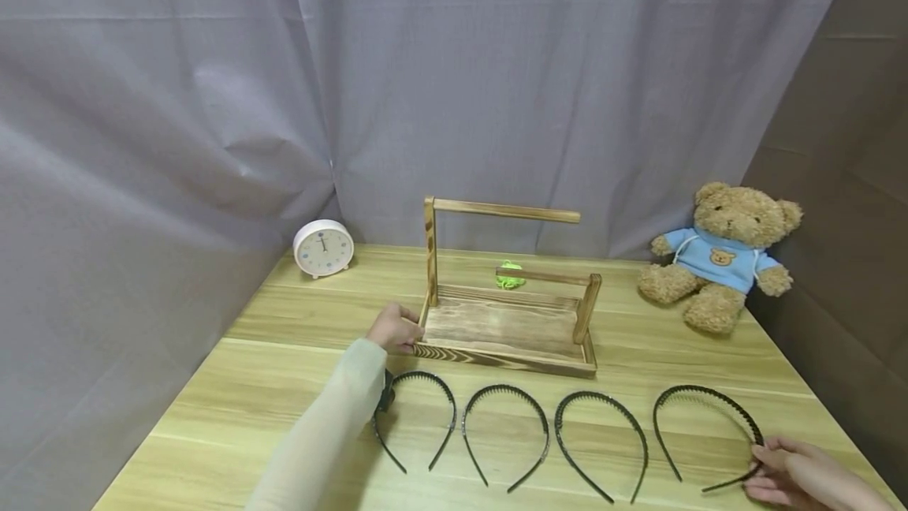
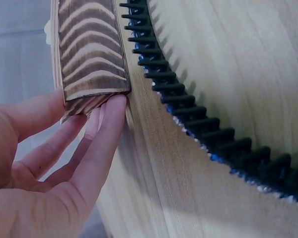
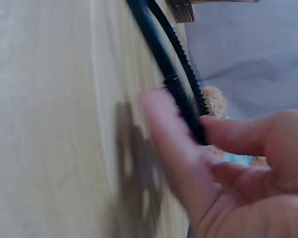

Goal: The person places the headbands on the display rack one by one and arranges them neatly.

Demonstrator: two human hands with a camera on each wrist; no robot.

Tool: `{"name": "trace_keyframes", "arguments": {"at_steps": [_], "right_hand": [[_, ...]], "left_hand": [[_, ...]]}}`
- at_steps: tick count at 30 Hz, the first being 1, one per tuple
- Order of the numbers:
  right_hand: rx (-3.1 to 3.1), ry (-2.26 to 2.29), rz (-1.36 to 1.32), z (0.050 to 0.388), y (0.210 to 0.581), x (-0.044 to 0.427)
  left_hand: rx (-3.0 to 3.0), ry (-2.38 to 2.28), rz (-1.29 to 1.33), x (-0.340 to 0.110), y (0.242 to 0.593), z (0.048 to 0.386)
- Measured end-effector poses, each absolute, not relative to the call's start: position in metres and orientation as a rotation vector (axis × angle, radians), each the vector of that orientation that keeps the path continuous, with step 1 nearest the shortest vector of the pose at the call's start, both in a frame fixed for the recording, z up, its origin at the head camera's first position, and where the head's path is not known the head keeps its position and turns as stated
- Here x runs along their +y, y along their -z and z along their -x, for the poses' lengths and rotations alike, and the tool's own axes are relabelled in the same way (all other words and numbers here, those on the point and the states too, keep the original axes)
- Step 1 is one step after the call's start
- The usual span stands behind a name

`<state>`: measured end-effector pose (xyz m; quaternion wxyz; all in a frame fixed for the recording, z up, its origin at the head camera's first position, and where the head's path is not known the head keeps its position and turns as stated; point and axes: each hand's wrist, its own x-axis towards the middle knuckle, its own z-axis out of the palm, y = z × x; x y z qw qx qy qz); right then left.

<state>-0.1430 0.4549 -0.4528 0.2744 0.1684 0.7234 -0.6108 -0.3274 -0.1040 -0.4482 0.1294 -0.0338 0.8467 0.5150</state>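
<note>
A wooden rack with a rectangular tray base and two upright arms stands mid-table. My left hand holds its front left corner; in the left wrist view, thumb and fingertips touch the striped end. At the front right, my right hand pinches the lower right part of a black toothed headband, which appears slightly blurred in the right wrist view. Three more headbands lie in a row to its left: a left one close to my left wrist, a middle one and another.
A white round clock stands at the back left. Behind the rack lies a bright green stringy item. A teddy bear in a blue top sits at the back right. Grey curtains enclose the table's back and sides.
</note>
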Motion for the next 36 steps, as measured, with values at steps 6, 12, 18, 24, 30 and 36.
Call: {"name": "trace_keyframes", "arguments": {"at_steps": [6,12,18,24,30,36], "right_hand": [[2.031,1.827,-0.538,0.148,0.447,0.449],[2.114,1.986,-0.575,0.147,0.437,0.438],[2.140,2.280,-0.607,0.144,0.434,0.420],[2.025,2.658,-0.463,0.143,0.433,0.402],[1.951,2.889,-0.341,0.151,0.430,0.385],[1.940,2.987,-0.353,0.159,0.424,0.369]], "left_hand": [[2.468,-1.506,0.092,-0.103,0.446,0.325],[2.468,-1.516,0.094,-0.103,0.448,0.326],[2.449,-1.526,0.107,-0.102,0.448,0.328],[2.427,-1.546,0.121,-0.102,0.448,0.328],[2.406,-1.553,0.145,-0.105,0.449,0.327],[2.399,-1.558,0.151,-0.104,0.449,0.326]]}}
